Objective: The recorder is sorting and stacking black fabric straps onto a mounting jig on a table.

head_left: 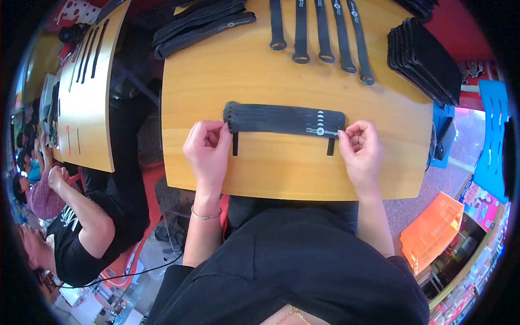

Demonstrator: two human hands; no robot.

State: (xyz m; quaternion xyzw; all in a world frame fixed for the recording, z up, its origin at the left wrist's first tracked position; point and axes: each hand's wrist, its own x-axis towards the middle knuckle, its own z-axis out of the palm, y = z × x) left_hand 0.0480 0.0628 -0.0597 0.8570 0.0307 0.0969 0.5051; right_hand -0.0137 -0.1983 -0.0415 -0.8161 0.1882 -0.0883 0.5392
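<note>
I can see the person's left forearm [203,223] and right forearm [376,223] stretched forward, well apart. The left hand [207,150] and right hand [361,149] are turned inward at nearly the same height, thumb and index finger closed in a pinch, the remaining fingers [205,130] curled toward the palms.

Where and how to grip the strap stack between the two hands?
Probably pinch both short ends of the strap stack: left hand from the left, right hand from the right. It lies flat and lengthwise across, its layers staggered, so two-ended support should limit sagging and slipping.
</note>
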